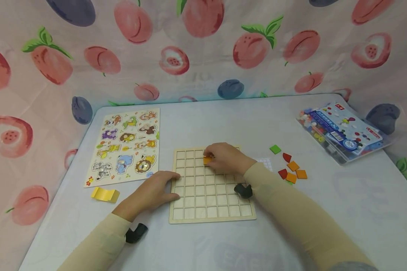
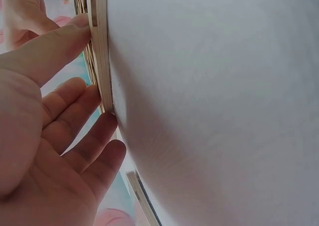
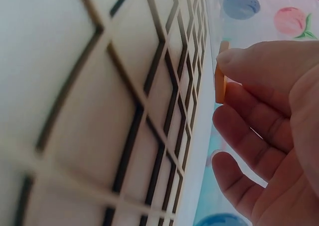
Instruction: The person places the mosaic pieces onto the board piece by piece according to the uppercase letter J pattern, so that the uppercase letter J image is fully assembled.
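Observation:
A wooden grid board (image 1: 212,220) with square cells lies in the middle of the table. Over its upper part, my right hand (image 1: 228,159) pinches an orange square tile (image 1: 207,160) between thumb and fingers. The right wrist view has this tile (image 3: 220,79) edge-on, just above the grid. My left hand (image 1: 152,192) rests at the board's left edge, its fingers fairly straight. In the left wrist view, the thumb and fingertips touch the board's side (image 2: 101,51).
Right of the board lie loose orange tiles (image 1: 301,174), red pieces (image 1: 286,157) and a green tile (image 1: 275,149), near a gridded paper (image 1: 265,163). A plastic case (image 1: 346,131) stands at back right. On the left are an animal puzzle (image 1: 122,145) and a yellow block (image 1: 105,194).

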Action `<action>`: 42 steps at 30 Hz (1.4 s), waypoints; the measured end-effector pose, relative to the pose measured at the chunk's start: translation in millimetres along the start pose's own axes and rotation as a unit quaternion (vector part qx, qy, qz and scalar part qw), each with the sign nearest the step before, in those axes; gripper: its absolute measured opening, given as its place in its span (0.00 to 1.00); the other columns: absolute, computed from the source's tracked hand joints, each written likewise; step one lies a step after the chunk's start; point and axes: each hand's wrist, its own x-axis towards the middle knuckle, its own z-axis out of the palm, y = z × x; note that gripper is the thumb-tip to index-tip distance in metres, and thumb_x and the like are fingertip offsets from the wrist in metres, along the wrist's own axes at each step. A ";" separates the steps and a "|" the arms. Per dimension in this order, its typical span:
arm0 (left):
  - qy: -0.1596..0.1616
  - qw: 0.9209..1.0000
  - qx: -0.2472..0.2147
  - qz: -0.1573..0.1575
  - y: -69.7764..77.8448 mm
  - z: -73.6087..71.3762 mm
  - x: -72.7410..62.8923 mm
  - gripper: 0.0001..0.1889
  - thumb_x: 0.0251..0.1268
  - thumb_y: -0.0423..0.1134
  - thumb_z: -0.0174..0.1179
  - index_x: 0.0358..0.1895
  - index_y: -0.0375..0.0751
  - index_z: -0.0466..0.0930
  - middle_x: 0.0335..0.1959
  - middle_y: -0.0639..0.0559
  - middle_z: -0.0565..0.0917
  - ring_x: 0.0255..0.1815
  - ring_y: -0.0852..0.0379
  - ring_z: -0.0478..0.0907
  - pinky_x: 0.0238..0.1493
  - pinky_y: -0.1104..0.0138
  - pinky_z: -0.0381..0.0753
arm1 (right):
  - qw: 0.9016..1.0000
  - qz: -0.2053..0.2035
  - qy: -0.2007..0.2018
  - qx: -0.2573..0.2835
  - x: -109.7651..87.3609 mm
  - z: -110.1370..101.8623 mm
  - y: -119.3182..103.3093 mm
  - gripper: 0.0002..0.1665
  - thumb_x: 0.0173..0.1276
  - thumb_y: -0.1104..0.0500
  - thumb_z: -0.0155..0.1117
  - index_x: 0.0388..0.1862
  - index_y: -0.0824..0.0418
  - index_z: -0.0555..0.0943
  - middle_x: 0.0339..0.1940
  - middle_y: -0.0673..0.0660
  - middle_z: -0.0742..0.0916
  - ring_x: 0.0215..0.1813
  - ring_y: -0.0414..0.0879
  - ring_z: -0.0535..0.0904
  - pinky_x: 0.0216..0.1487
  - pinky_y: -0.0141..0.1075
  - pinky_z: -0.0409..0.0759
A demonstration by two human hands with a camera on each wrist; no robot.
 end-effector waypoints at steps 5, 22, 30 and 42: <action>0.000 1.000 0.001 -0.001 -0.2 0.3 0.5 0.30 0.59 0.41 0.73 0.64 0.37 0.76 0.62 0.47 0.78 0.68 0.44 0.70 0.69 0.51 0.68 | 1.000 -0.005 -0.005 0.002 8.2 4.2 -5.0 0.18 0.71 0.59 0.65 0.56 0.65 0.82 0.52 0.56 0.86 0.53 0.50 0.80 0.59 0.41 0.77; -0.001 1.000 0.001 -0.005 2.9 0.6 0.5 0.29 0.58 0.40 0.74 0.63 0.37 0.77 0.61 0.47 0.79 0.68 0.44 0.70 0.69 0.52 0.68 | 1.000 0.018 -0.023 -0.002 21.1 16.5 -9.2 0.18 0.72 0.60 0.64 0.58 0.64 0.80 0.54 0.56 0.85 0.56 0.50 0.79 0.61 0.40 0.75; 0.005 1.000 0.003 -0.003 2.7 0.1 -0.9 0.30 0.58 0.40 0.74 0.63 0.37 0.77 0.61 0.46 0.79 0.67 0.44 0.71 0.69 0.52 0.68 | 1.000 0.015 -0.019 -0.017 22.3 16.8 -10.3 0.18 0.72 0.60 0.64 0.58 0.64 0.81 0.53 0.56 0.85 0.57 0.51 0.79 0.61 0.41 0.75; 0.005 1.000 0.004 -0.002 1.9 0.6 -1.0 0.30 0.58 0.40 0.74 0.63 0.37 0.77 0.62 0.46 0.79 0.67 0.44 0.71 0.68 0.51 0.68 | 1.000 0.019 -0.015 -0.021 23.3 18.2 -11.6 0.17 0.73 0.58 0.64 0.57 0.62 0.82 0.54 0.56 0.86 0.60 0.52 0.79 0.64 0.42 0.74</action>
